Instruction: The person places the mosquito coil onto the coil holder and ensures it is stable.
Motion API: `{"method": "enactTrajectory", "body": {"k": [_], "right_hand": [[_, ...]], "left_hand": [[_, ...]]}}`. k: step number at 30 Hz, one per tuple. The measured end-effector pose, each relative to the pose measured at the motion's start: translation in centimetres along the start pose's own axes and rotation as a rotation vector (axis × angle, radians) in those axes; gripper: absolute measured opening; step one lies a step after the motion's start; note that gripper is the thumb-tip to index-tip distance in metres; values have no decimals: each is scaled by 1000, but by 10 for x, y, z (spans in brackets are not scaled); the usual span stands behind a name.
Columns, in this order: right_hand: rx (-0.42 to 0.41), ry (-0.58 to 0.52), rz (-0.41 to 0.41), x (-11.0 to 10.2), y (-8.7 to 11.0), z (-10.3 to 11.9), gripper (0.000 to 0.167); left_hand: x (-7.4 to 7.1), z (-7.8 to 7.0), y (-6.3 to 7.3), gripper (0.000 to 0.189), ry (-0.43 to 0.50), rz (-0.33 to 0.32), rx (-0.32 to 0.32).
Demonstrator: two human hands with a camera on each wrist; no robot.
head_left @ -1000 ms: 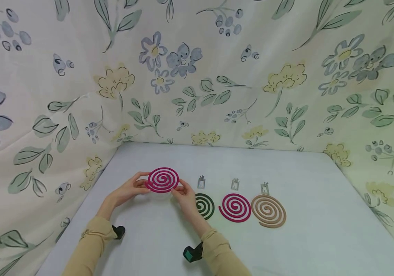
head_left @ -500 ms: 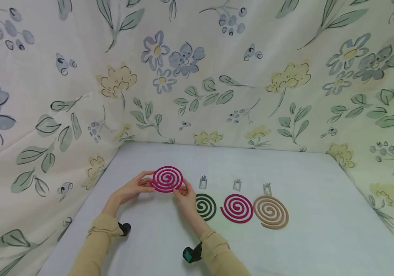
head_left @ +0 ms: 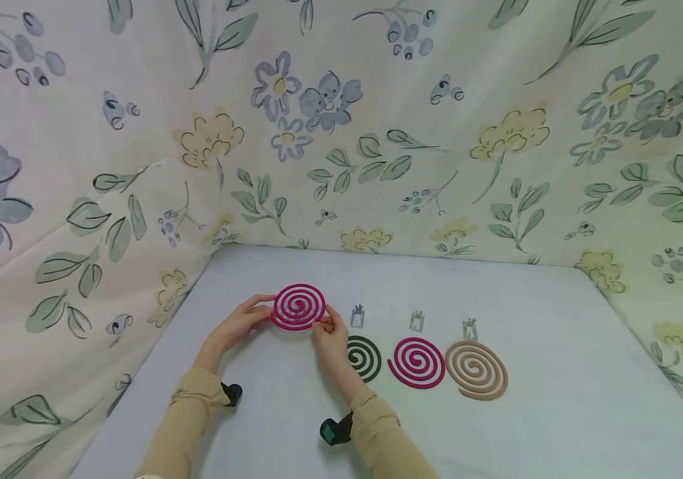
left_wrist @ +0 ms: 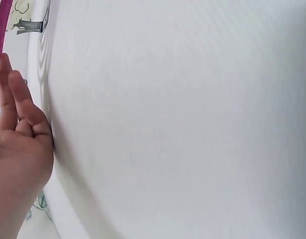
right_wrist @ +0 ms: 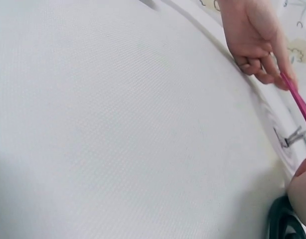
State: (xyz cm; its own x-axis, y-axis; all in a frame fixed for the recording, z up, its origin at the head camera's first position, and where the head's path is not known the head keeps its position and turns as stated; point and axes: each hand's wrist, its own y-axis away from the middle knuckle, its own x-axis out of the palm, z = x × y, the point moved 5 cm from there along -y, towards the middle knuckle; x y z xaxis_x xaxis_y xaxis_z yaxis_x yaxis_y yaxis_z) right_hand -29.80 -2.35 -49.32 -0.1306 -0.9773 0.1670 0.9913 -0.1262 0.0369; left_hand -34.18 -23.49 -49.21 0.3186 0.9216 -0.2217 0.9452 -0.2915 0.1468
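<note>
My left hand (head_left: 242, 322) pinches the left edge of a magenta mosquito coil (head_left: 299, 307). At its right edge my right hand (head_left: 330, 338) pinches the same coil between thumb and fingers. They hold it flat and raised off the table at the left. In the left wrist view, a small metal coil stand (left_wrist: 31, 26) shows beneath the coil. A dark green mosquito coil (head_left: 355, 359) lies partly hidden behind my right hand. To its right lie another magenta coil (head_left: 416, 362) and a brown coil (head_left: 474, 364).
Behind the lying coils stand three more small metal stands: a left one (head_left: 357, 317), a middle one (head_left: 417, 322) and a right one (head_left: 470, 329). The white table (head_left: 556, 399) meets a flowered cloth (head_left: 425, 146) at its back and sides.
Both hands have carried the magenta coil slightly to the right and a little farther back. The head view has also shifted slightly. The lying coils have stayed put.
</note>
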Motion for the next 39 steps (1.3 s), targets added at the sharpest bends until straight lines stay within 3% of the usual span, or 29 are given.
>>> {"method": "enactTrajectory", "body": {"k": [7,20,39], "right_hand": [[34,-5,3,-4,4,15,50],[22,-23,-13,-2,-22,-22,52],[29,7,-24,1,-21,-21,52]], "left_hand": [[7,0,-8,47,35,-46,11],[7,2,-9,45,21,-114,-54],[8,2,-8,43,-1,-130,-67]]}}
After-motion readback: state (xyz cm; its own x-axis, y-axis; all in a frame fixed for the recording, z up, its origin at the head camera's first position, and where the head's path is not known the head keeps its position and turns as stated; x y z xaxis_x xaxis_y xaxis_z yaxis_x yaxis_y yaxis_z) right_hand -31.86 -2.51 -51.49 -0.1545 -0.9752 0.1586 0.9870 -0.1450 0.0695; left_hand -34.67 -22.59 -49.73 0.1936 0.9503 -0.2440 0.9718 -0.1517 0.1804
